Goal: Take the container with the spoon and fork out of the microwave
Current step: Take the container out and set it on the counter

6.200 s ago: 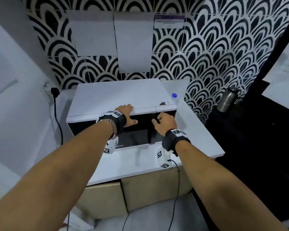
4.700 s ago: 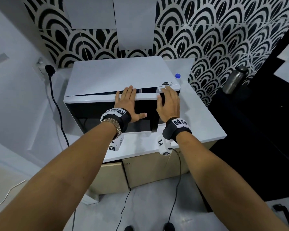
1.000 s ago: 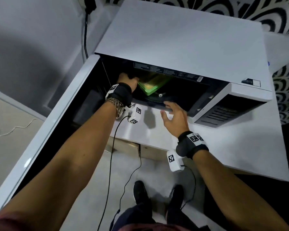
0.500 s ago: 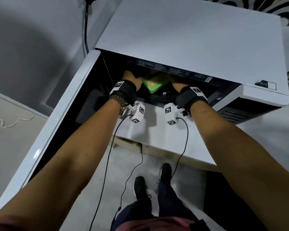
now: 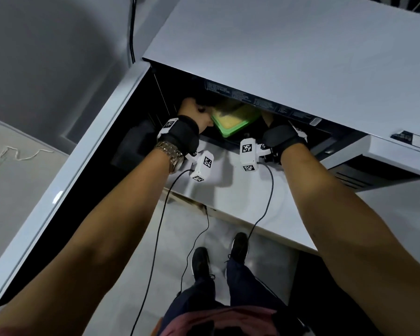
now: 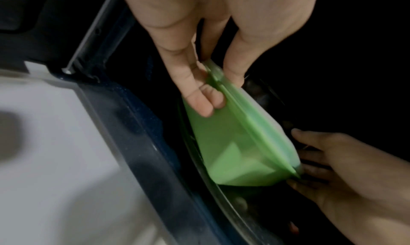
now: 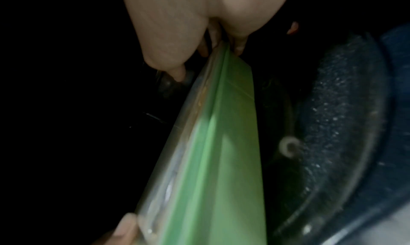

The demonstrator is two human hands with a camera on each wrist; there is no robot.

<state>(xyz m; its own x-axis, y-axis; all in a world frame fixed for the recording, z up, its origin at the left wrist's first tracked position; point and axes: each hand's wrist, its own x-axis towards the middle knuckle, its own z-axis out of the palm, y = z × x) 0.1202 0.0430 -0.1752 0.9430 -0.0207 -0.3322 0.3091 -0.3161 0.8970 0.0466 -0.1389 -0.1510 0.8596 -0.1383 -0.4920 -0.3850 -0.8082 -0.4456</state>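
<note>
A green container (image 5: pixel 233 118) with a clear lid sits inside the open microwave (image 5: pixel 289 57), over the glass turntable (image 7: pixel 332 143). My left hand (image 5: pixel 194 110) grips its left rim, thumb on the lid and fingers under the edge (image 6: pixel 218 94). My right hand (image 5: pixel 268 117) pinches the opposite rim (image 7: pixel 210 59), half hidden beneath the microwave's top. The container (image 6: pixel 239 143) looks tilted in both wrist views (image 7: pixel 221 143). Something shiny shows blurred under the lid; I cannot make out a spoon or fork.
The microwave door (image 5: pixel 66 180) stands swung out to the left beside my left forearm. The white counter (image 5: pixel 228 187) runs in front of the cavity. Two wrist-camera cables (image 5: pixel 264 207) hang down over its front edge. My feet stand below on the floor.
Over the last second my right hand left the counter edge, went into the cavity and took hold of the container's right side. My left hand stayed on the left side.
</note>
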